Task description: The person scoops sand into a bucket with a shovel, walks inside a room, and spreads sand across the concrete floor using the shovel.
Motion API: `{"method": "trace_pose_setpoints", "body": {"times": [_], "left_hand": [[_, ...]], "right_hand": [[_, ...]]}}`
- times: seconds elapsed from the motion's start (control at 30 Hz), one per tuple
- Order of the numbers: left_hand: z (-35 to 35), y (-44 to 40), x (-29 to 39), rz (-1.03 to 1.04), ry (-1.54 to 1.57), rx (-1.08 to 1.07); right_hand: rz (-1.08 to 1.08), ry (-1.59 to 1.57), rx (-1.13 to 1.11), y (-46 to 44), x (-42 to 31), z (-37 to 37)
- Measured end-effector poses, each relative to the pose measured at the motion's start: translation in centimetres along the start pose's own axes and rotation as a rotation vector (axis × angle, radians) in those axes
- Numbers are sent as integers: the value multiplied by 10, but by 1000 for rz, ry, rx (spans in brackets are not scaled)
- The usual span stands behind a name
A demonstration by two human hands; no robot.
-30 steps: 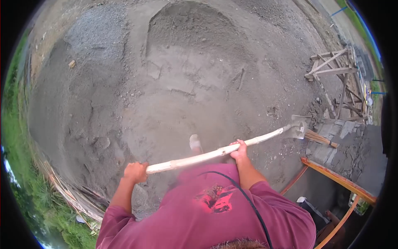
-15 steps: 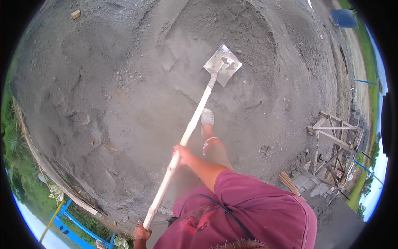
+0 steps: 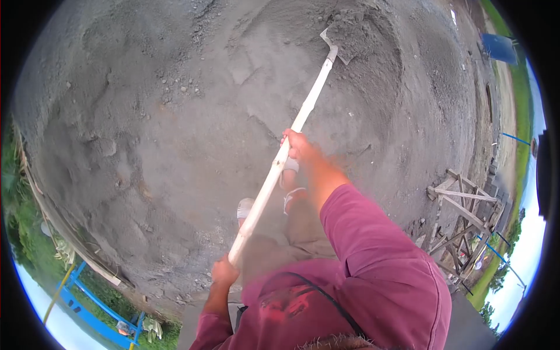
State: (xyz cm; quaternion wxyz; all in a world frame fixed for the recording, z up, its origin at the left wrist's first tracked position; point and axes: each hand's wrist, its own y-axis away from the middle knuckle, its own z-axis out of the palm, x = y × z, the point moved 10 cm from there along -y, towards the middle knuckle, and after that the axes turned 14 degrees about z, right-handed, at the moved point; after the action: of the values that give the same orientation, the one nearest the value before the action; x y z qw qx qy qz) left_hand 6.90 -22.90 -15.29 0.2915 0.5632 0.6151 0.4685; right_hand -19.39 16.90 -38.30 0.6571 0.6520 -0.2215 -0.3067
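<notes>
Clearly, the left hand [image 3: 225, 271] curls round the near end of the shovel [image 3: 272, 179]; the right hand [image 3: 296, 144] clasps it mid-shaft, blade [image 3: 328, 41] against the gray heap [image 3: 374, 45].

soft, even daylight; strong fisheye bending toward black corners.

Now meets the sand heap [image 3: 364, 35] with the shovel blade [image 3: 327, 39], tilted nearly edge-on after showing its broad face half a second ago; extends right hand [image 3: 297, 143] and left hand [image 3: 224, 271] farther forward; reveals a second shoe [image 3: 245, 207].
</notes>
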Motion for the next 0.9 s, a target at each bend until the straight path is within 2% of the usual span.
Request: {"method": "trace_pose_setpoints", "body": {"times": [0.1,0.27,0.4,0.53,0.57,0.67,0.73,0.9], "left_hand": [[7,50,-92,-7,-120,19],[-36,136,-242,81,-359,8],[-96,204,-315,103,-586,-48],[-149,219,-357,180,-816,-77],[-154,215,-345,193,-817,-172],[-163,204,-287,268,-936,-199],[-152,169,-270,302,-1067,-289],[-75,125,-105,498,-1311,-372]], "right_hand": [[56,-120,-52,29,93,13],[64,-283,-22,91,254,32],[131,-474,15,159,370,22],[200,-721,62,194,464,-11],[211,-802,59,184,492,-22],[305,-920,118,200,541,-80],[341,-1010,161,204,565,-127],[236,-1388,180,191,632,-277]]}}
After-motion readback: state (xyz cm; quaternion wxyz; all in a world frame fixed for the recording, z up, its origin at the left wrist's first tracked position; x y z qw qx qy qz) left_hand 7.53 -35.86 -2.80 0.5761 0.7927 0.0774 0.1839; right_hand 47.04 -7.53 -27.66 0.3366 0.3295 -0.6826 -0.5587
